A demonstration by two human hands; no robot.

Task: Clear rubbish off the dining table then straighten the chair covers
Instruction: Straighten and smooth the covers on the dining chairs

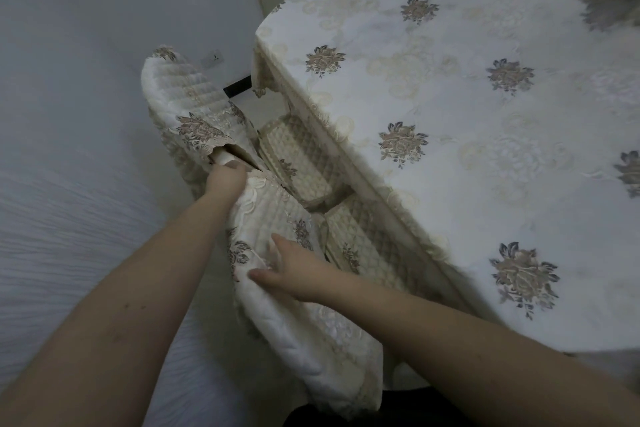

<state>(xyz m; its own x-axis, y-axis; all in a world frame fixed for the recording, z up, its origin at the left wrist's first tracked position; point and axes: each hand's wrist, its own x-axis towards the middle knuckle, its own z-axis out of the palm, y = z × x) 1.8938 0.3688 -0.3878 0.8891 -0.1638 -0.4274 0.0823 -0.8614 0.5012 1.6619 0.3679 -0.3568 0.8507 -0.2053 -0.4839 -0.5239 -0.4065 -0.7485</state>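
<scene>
Chair-cover step. The dining table shows no rubbish in view. The left hand grips the near chair cover at its upper edge, beside the table; the right hand presses it, fingers spread. Next, probably: pull the cover taut and square over the backrest.

Seen from one wide-angle head camera, looking forward and steeply down, close above both forearms. Left hand and right hand low and centre, tabletop spreading up and right of them, curved by the lens.
</scene>
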